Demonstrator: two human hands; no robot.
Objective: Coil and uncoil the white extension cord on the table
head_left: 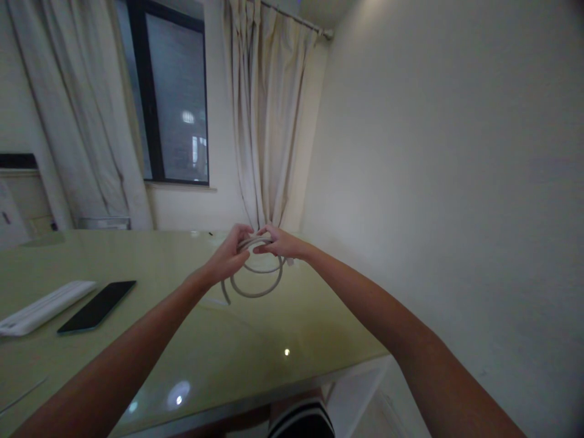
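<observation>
A grey-white cable (pixel 258 289) hangs in loose coils just above the glossy green table (pixel 228 340), near its far right corner. My left hand (pixel 228 257) grips the top of the coils from the left. My right hand (pixel 278 243) pinches the same bundle from the right, fingertips meeting the left hand's. Both arms are stretched far forward. A short cable end trails down toward the tabletop below the left hand.
A dark phone (pixel 97 306) lies face up at the table's left, beside a white power strip (pixel 43 307). Curtains (pixel 267 115) and a dark window (pixel 176 97) stand behind the table. A bare wall (pixel 456 182) runs along the right.
</observation>
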